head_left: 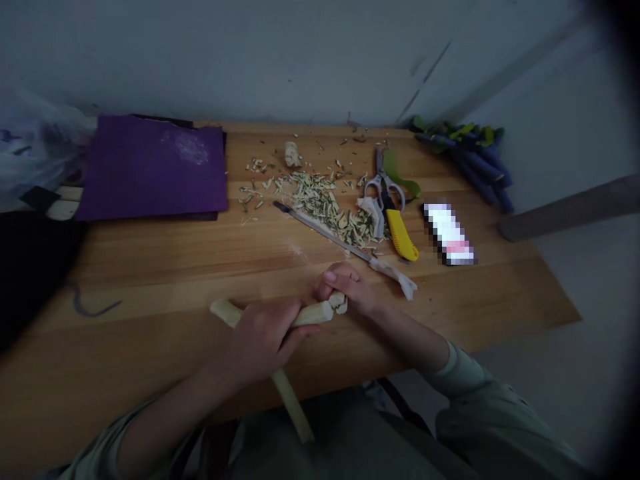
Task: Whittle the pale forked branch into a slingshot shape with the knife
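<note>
My left hand (263, 333) is wrapped round a peeled, pale forked branch (294, 403). One prong sticks out at the upper left, another points right, and a longer stem runs down past the table's front edge. The fingers of my right hand (345, 285) are closed on a crumpled off-white piece (339, 303), whose material I cannot make out. It sits right at the end of the right-pointing prong. Just beyond my right hand lies a thin metal file or blade (327, 231) with a white-wrapped handle (395, 277).
Green-and-white shavings (325, 207) cover the table's middle (175, 257). Around them lie scissors (385, 183), a yellow-handled cutter (401, 235), a green strip (397, 173) and a lit phone (450, 233). A purple sheet (150, 170) is at the left, bundled dark sticks (480, 167) far right.
</note>
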Action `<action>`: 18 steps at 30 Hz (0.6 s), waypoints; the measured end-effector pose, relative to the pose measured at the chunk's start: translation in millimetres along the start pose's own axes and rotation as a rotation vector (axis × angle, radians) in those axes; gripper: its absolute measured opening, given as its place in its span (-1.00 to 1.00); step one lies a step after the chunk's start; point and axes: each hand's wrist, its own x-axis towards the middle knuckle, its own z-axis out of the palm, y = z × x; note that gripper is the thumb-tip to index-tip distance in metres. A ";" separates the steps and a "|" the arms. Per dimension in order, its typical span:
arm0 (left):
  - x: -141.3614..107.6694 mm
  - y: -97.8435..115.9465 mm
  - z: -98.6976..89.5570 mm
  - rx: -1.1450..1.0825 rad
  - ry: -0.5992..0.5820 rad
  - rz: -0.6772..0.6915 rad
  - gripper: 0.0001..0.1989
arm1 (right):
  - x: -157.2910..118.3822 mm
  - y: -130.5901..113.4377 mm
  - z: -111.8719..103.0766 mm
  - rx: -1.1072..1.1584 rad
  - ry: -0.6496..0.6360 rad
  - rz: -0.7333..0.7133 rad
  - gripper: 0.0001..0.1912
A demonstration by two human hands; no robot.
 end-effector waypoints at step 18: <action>3.8 -4.3 -3.7 -0.003 -0.182 -0.106 -0.65 | -4.2 -21.9 2.0 -0.921 0.089 -0.487 -0.64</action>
